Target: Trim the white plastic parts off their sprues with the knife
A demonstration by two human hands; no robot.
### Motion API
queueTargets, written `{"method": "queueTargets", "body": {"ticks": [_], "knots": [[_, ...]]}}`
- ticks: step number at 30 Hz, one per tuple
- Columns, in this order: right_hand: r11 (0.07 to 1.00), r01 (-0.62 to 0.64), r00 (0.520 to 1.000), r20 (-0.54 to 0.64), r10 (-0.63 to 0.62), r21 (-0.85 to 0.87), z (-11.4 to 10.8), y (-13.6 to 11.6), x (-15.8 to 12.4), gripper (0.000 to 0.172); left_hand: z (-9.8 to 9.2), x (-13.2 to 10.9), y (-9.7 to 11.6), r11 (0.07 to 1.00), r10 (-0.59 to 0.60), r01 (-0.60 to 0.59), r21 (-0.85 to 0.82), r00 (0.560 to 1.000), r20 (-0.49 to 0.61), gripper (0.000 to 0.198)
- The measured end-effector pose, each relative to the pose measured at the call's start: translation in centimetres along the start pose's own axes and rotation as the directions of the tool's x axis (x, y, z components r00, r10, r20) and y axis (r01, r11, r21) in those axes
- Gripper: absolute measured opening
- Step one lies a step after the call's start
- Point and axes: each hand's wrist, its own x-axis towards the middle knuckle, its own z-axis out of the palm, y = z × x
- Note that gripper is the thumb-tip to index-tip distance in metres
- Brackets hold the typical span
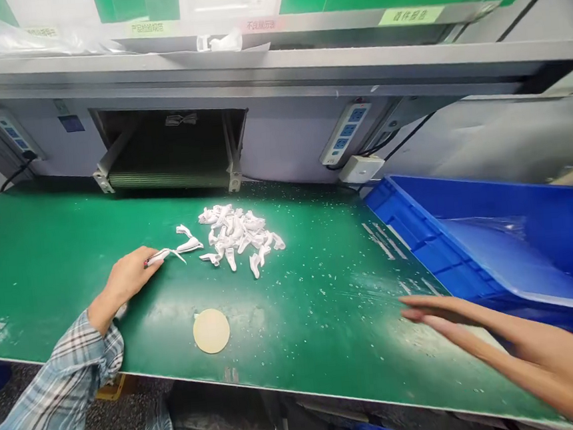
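My left hand point(134, 274) rests low over the green table. Its fingers are closed on a slim white plastic piece point(159, 255) with a thin curved end, and a small red and dark spot shows at the fingertips. Just beyond lie two loose white plastic pieces point(189, 245), close to a pile of similar curved white pieces point(237, 229). On the right, my right hand point(477, 332) is stretched out, somewhat blurred, its fingers extended and nothing visible in them. A round, flat, pale yellow disc point(211, 330) lies near the front of the table.
The green table point(303, 347) is strewn with tiny white bits. A large blue bin point(440, 255) stands at the right, with clear plastic inside. Behind the table a conveyor belt point(167, 175) comes through an opening, between two power strips point(347, 133) point(11, 132). A metal shelf runs above.
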Motion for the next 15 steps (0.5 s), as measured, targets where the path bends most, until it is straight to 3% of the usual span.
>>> {"method": "queueTargets", "body": {"ticks": [1, 2, 5, 8, 10, 12, 14, 15], "knots": [[0.998, 0.068, 0.986, 0.156, -0.065, -0.017, 1.0, -1.1, 0.7, 0.041, -0.3, -0.3, 0.3, 0.999, 0.011, -0.012, -0.043, 1.000, -0.007, 0.045], [0.987, 0.157, 0.966, 0.213, -0.146, -0.034, 2.3, -2.5, 1.5, 0.042, -0.6, -0.7, 0.8, 0.993, 0.022, -0.023, -0.115, 1.000, -0.008, 0.048], [0.851, 0.507, 0.859, 0.162, -0.486, -0.135, 7.3, -7.7, 3.5, 0.056, -1.4, -2.0, 3.4, 0.885, 0.094, -0.059, -0.462, 0.994, 0.053, 0.053], [0.692, 0.662, 0.745, 0.160, -0.647, -0.288, 12.4, -11.5, 4.8, 0.059, -1.8, -3.1, 6.4, 0.704, 0.215, -0.019, -0.710, 0.958, 0.188, 0.057], [0.661, 0.697, 0.716, 0.215, -0.664, -0.278, 14.8, -12.4, 5.2, 0.043, -2.2, -3.4, 7.7, 0.644, 0.251, 0.055, -0.763, 0.927, 0.278, 0.059], [0.729, 0.661, 0.746, 0.266, -0.611, -0.178, 16.2, -12.5, 5.1, 0.030, -2.8, -3.3, 8.2, 0.577, 0.280, 0.118, -0.808, 0.901, 0.332, 0.059], [0.860, 0.509, 0.809, 0.315, -0.495, 0.044, 16.9, -12.5, 4.6, 0.027, -3.3, -2.8, 8.2, 0.467, 0.348, 0.142, -0.873, 0.878, 0.329, 0.064], [0.907, 0.368, 0.834, 0.358, -0.419, 0.204, 17.2, -12.5, 4.2, 0.028, -3.4, -2.5, 8.3, 0.405, 0.383, 0.141, -0.903, 0.871, 0.308, 0.067]]}}
